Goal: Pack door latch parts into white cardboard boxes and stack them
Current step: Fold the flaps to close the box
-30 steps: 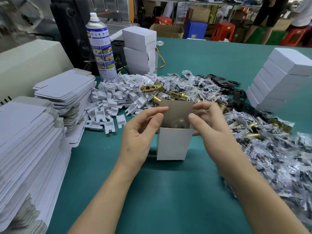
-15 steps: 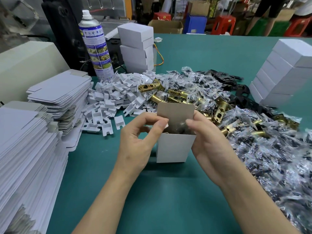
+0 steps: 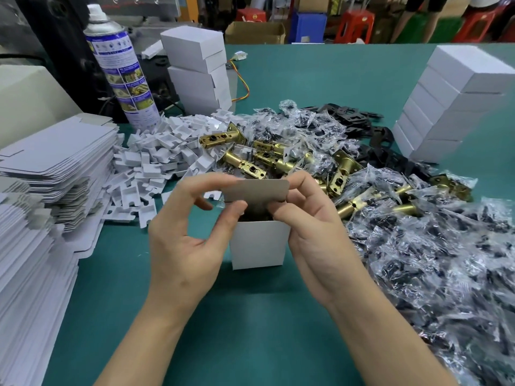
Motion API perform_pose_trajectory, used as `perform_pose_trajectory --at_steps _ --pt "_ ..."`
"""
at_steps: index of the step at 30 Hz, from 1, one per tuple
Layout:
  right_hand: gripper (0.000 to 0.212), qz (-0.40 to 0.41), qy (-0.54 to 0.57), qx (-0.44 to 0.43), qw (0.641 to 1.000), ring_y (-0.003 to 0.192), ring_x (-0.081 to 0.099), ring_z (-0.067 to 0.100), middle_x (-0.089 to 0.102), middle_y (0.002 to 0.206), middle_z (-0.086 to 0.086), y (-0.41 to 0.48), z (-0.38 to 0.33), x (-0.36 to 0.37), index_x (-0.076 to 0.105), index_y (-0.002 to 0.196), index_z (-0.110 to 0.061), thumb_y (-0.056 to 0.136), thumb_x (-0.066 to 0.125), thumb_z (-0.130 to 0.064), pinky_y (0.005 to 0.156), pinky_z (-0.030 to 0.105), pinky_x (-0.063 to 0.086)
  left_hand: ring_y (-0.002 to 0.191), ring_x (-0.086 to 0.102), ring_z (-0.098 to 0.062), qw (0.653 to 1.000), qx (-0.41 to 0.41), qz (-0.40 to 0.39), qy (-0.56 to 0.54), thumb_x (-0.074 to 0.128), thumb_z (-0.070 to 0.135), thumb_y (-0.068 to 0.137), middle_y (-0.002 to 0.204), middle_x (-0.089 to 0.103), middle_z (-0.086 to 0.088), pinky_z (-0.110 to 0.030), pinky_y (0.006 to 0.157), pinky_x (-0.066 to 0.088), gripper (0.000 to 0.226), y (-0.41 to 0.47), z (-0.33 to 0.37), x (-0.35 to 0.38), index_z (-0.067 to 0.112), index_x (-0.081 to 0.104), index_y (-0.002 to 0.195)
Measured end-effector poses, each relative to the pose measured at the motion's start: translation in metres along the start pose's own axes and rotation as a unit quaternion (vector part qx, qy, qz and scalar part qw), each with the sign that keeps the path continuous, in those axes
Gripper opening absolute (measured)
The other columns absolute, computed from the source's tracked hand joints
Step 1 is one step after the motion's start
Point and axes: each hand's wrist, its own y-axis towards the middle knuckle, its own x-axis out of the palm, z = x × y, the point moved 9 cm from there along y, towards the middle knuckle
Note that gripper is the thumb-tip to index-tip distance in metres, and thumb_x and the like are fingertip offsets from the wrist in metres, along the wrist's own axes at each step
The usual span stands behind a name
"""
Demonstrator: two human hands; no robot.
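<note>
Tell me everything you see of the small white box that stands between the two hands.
The white box is small, of thin cardboard, white outside and grey-brown inside. It stands upright on the green table, its top open. Its lid flap, with rounded corners, rises at the far side. The left hand and right hand each pinch this flap between thumb and fingers. Inside is dark; the contents cannot be told.

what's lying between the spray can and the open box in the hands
In the head view, a heap of small white cardboard inserts lies between the spray can and the open white box.
</note>
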Motion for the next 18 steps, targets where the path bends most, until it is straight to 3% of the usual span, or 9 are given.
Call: perform_pose_trajectory --at_steps 2,3,7,11,13,18 --pt "0.021 0.004 0.010 0.003 1.000 0.085 0.063 0.013 0.071 0.087 0.000 0.000 0.001 0.000 0.063 0.082 -0.026 0.088 0.060 -0.006 0.084 0.032 0.046 0.110 0.067 -0.017 1.000 0.004 0.001 -0.004 0.073 0.018 0.096 0.120 0.068 0.021 -0.024 0.089 0.047 0.047 0.000 0.001 -0.001 0.042 0.057 0.133" --pt "0.020 0.006 0.015 0.005 1.000 0.084 0.063 0.012 0.071 0.088 0.000 0.000 0.002 0.000 0.064 0.083 -0.026 0.088 0.060 -0.007 0.084 0.032 0.045 0.110 0.067 -0.016 1.000 0.013 -0.007 0.006 0.073 0.019 0.097 0.120 0.068 0.022 -0.023 0.090 0.046 0.045 0.001 0.003 0.000 0.040 0.060 0.134" --pt "0.014 -0.001 0.027 0.014 1.000 0.088 0.062 0.014 0.071 0.091 0.004 0.001 0.004 0.001 0.067 0.090 -0.022 0.088 0.060 -0.011 0.084 0.031 0.045 0.107 0.068 -0.010 0.998 0.059 -0.034 0.017 0.070 0.025 0.101 0.114 0.070 0.016 -0.021 0.093 0.046 0.015 0.003 0.008 0.000 0.029 0.070 0.116" --pt "0.009 -0.018 0.041 0.027 0.999 0.091 0.063 0.014 0.070 0.096 0.005 0.001 0.005 0.002 0.069 0.096 -0.019 0.089 0.063 -0.019 0.081 0.025 0.050 0.107 0.071 -0.019 0.997 0.068 -0.047 -0.007 0.080 0.024 0.095 0.114 0.073 0.005 -0.032 0.095 0.052 0.016 0.002 0.013 0.003 0.024 0.071 0.109" --pt "0.013 -0.023 0.026 0.023 0.999 0.097 0.061 0.014 0.068 0.102 0.006 0.000 0.004 0.001 0.070 0.096 -0.020 0.087 0.060 -0.016 0.088 0.029 0.047 0.106 0.072 -0.018 0.997 0.063 -0.054 0.003 0.080 0.020 0.093 0.111 0.073 0.002 -0.030 0.094 0.052 0.014 0.003 0.012 0.004 0.021 0.071 0.104" --pt "0.029 -0.044 0.067 0.021 0.997 0.102 0.062 0.017 0.070 0.116 0.008 -0.001 0.004 -0.001 0.073 0.090 -0.020 0.084 0.046 -0.013 0.086 0.030 0.047 0.105 0.071 -0.017 0.997 0.027 -0.068 0.015 0.079 0.024 0.093 0.107 0.073 0.000 -0.029 0.091 0.053 0.010 0.002 0.006 0.007 0.016 0.074 0.093"
